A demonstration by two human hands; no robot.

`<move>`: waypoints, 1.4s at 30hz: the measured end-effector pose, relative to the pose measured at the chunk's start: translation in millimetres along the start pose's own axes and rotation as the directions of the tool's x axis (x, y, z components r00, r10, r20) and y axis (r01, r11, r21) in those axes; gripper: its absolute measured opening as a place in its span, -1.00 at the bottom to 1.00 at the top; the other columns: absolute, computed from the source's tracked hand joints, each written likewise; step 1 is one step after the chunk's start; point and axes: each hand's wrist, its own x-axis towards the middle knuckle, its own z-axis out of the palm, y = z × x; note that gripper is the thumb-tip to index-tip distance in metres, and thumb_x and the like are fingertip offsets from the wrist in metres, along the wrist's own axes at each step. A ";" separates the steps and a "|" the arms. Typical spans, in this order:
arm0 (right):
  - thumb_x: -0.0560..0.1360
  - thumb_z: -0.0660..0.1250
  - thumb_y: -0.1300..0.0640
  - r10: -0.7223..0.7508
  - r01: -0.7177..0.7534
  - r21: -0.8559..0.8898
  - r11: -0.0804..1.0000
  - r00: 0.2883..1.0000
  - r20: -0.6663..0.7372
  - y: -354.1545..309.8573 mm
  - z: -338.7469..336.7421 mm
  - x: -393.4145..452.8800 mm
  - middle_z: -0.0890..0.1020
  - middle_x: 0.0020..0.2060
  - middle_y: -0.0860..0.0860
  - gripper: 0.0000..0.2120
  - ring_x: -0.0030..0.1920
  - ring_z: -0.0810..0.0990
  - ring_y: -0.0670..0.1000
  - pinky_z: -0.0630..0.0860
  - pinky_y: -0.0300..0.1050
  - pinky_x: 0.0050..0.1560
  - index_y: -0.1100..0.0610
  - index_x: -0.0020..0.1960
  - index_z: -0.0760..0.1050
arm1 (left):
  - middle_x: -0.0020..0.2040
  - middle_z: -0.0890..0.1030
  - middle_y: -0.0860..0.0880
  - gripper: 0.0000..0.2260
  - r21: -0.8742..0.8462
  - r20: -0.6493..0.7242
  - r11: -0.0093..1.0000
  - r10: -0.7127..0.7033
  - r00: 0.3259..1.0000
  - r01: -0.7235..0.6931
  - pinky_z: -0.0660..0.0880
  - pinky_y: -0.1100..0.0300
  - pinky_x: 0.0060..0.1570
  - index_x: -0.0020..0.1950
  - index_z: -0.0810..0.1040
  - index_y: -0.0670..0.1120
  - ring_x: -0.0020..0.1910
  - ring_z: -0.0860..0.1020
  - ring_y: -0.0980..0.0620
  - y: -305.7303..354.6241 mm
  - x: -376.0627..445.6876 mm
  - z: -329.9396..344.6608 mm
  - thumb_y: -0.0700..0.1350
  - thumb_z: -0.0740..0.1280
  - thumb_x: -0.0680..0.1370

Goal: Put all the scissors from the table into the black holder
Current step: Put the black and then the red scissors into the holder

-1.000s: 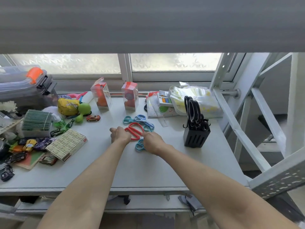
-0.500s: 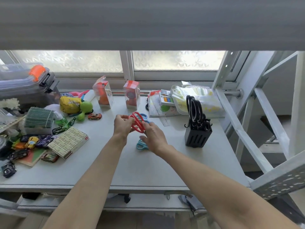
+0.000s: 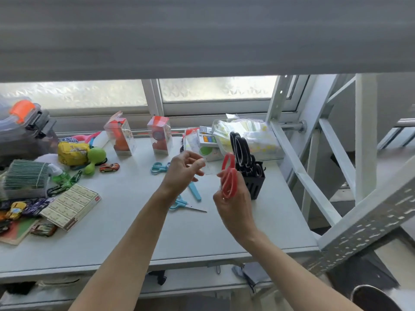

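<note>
My right hand [image 3: 233,205] grips the red scissors [image 3: 229,178] by their handles, held upright just left of the black holder [image 3: 256,187]. Black-handled scissors [image 3: 240,151] stand in the holder. My left hand [image 3: 184,171] hovers above the table with loosely curled fingers and holds nothing. On the table lie a teal pair of scissors [image 3: 158,167], a blue pair [image 3: 195,191] partly hidden behind my left wrist, and another blue-handled pair [image 3: 186,205] with its blades pointing right.
The white table [image 3: 134,239] carries toys, toy cars and a box [image 3: 69,206] on the left. Two clear packages [image 3: 120,136] and plastic bags [image 3: 247,135] stand at the back. A white metal frame [image 3: 298,167] rises to the right of the holder.
My right hand has carried the red scissors right, up beside the black holder. My left hand has let go of them and stays in the air.
</note>
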 end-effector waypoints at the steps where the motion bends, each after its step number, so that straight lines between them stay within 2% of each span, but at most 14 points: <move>1: 0.45 0.26 0.34 -0.001 0.002 0.044 0.999 0.999 -0.040 -1.0 -11.8 -3.7 0.52 -0.07 0.01 -0.72 -0.24 0.47 -0.08 0.50 -0.26 -0.18 0.10 0.10 0.37 | 0.08 0.64 -0.11 -0.82 0.016 0.034 1.000 -0.018 0.999 0.018 0.59 0.27 -0.20 0.19 0.53 -0.14 -0.13 0.65 0.08 -3.0 2.7 9.0 -0.11 0.33 0.63; 5: 0.51 0.26 0.41 0.016 0.010 0.109 0.994 0.974 -0.228 -6.5 -57.8 -5.8 0.54 -0.10 -0.06 -0.77 -0.21 0.55 -0.06 0.58 -0.17 -0.16 0.17 0.10 0.41 | 0.36 0.50 -0.13 -0.51 0.052 0.186 0.996 -0.075 0.980 0.067 0.58 0.19 -0.14 0.49 0.37 -0.11 -0.07 0.63 -0.02 -8.7 11.8 43.7 -0.18 0.40 0.57; 8: 0.52 0.26 0.41 -0.002 0.023 0.056 0.998 0.941 -0.339 -4.5 -84.4 12.1 0.55 0.00 -0.09 -0.76 -0.07 0.58 -0.16 0.60 -0.14 -0.04 0.20 0.14 0.40 | 0.47 0.39 -0.09 -0.34 0.092 0.270 0.993 -0.095 0.958 0.073 0.59 0.16 -0.13 0.58 0.23 -0.06 -0.06 0.62 -0.03 -8.4 19.2 65.5 -0.20 0.44 0.54; 11: 0.55 0.28 0.30 0.000 0.002 0.007 1.000 0.927 -0.375 6.3 -99.8 37.5 0.59 0.01 0.01 -0.80 -0.08 0.60 -0.09 0.61 -0.08 -0.03 0.15 0.15 0.42 | 0.50 0.34 -0.06 -0.25 0.118 0.339 0.989 -0.123 0.933 0.088 0.59 0.15 -0.14 0.61 0.16 0.00 -0.04 0.61 -0.05 -6.4 24.9 79.3 -0.22 0.46 0.52; 14: 0.58 0.29 0.14 0.112 -0.114 0.006 0.993 0.960 -0.258 24.7 -103.4 60.3 0.63 -0.03 0.05 -0.80 -0.15 0.64 -0.05 0.65 -0.02 -0.09 0.16 0.18 0.47 | 0.49 0.36 -0.07 -0.24 0.095 0.376 0.990 -0.132 0.917 0.103 0.58 0.18 -0.16 0.61 0.16 0.03 0.06 0.60 -0.09 -3.5 26.4 86.6 -0.25 0.46 0.51; 17: 0.58 0.29 0.03 0.182 -0.186 -0.027 0.982 0.978 -0.097 32.7 -99.2 74.4 0.64 -0.13 0.07 -0.89 -0.18 0.64 0.04 0.64 0.02 -0.12 0.04 0.06 0.50 | 0.46 0.42 -0.07 -0.29 0.087 0.365 0.992 -0.121 0.923 0.095 0.57 0.18 -0.18 0.58 0.22 0.01 0.05 0.61 -0.09 -2.8 26.4 91.0 -0.26 0.44 0.51; 20: 0.60 0.25 0.04 0.134 -0.122 -0.163 0.979 0.989 0.068 39.0 -92.7 78.5 0.58 -0.18 0.00 -0.89 -0.19 0.59 0.00 0.54 -0.22 -0.17 0.08 0.03 0.47 | 0.44 0.45 -0.06 -0.35 0.087 0.335 0.992 -0.114 0.935 0.090 0.56 0.19 -0.22 0.55 0.27 -0.01 0.06 0.63 -0.11 -4.3 26.6 92.6 -0.25 0.44 0.52; 22: 0.61 0.24 0.01 0.120 -0.087 -0.229 0.970 0.984 0.133 45.4 -88.3 78.5 0.57 -0.16 -0.04 -0.83 -0.14 0.60 -0.01 0.56 -0.18 -0.10 0.11 0.07 0.46 | 0.43 0.46 -0.05 -0.36 0.083 0.334 0.993 -0.110 0.936 0.087 0.57 0.19 -0.21 0.54 0.27 -0.01 0.12 0.64 -0.14 -5.3 26.7 92.8 -0.25 0.44 0.52; 26: 0.61 0.22 -0.02 0.133 -0.092 -0.251 0.964 0.980 0.151 51.8 -83.8 80.0 0.61 -0.08 0.06 -0.76 -0.13 0.63 0.03 0.61 -0.05 -0.08 0.11 0.17 0.39 | 0.42 0.46 -0.05 -0.37 0.069 0.335 0.994 -0.103 0.936 0.085 0.53 0.25 -0.27 0.54 0.28 0.00 0.05 0.62 -0.10 -7.1 27.0 92.4 -0.25 0.43 0.53; 30: 0.61 0.21 -0.06 0.149 -0.101 -0.292 0.951 0.978 0.147 52.9 -80.8 83.1 0.61 -0.07 0.07 -0.70 -0.14 0.63 0.09 0.60 0.09 -0.09 0.07 0.24 0.27 | 0.41 0.46 -0.05 -0.39 0.055 0.335 0.995 -0.099 0.937 0.085 0.52 0.27 -0.28 0.52 0.30 0.00 -0.02 0.62 -0.04 -10.3 28.9 92.2 -0.26 0.43 0.53; 34: 0.62 0.14 -0.13 0.183 -0.130 -0.318 0.939 0.972 0.145 55.6 -79.2 78.4 0.61 -0.09 0.08 -0.64 -0.13 0.62 0.10 0.58 0.06 -0.08 0.11 0.25 0.34 | 0.40 0.47 -0.05 -0.39 0.046 0.334 0.995 -0.096 0.938 0.085 0.54 0.26 -0.27 0.52 0.30 0.00 -0.09 0.60 -0.01 -11.9 29.8 93.4 -0.26 0.43 0.52; 38: 0.60 0.07 -0.25 0.173 -0.114 -0.338 0.934 0.973 0.150 61.3 -79.5 68.5 0.57 -0.18 0.03 -0.57 -0.16 0.55 0.05 0.54 0.08 -0.06 0.08 0.15 0.43 | 0.41 0.46 -0.05 -0.39 0.037 0.332 0.996 -0.089 0.939 0.081 0.52 0.27 -0.28 0.52 0.30 0.01 -0.02 0.60 -0.04 -13.9 30.1 93.6 -0.25 0.43 0.52; 40: 0.61 0.05 -0.23 0.152 -0.094 -0.325 0.941 0.976 0.158 59.4 -79.5 65.2 0.56 -0.15 0.00 -0.58 -0.12 0.53 0.06 0.52 0.08 -0.02 0.09 0.13 0.45 | 0.41 0.47 -0.05 -0.39 0.033 0.332 0.997 -0.083 0.940 0.077 0.52 0.27 -0.28 0.52 0.30 0.00 0.00 0.59 -0.06 -14.4 30.2 93.6 -0.25 0.43 0.52; 42: 0.60 0.01 -0.26 0.129 -0.061 -0.349 0.935 0.976 0.174 56.4 -79.5 62.7 0.53 -0.08 -0.03 -0.49 -0.01 0.50 0.05 0.48 0.05 0.07 0.11 0.17 0.48 | 0.40 0.47 -0.05 -0.39 0.036 0.330 0.997 -0.078 0.941 0.070 0.54 0.26 -0.27 0.52 0.30 -0.01 -0.01 0.59 -0.05 -14.3 29.5 93.6 -0.25 0.43 0.52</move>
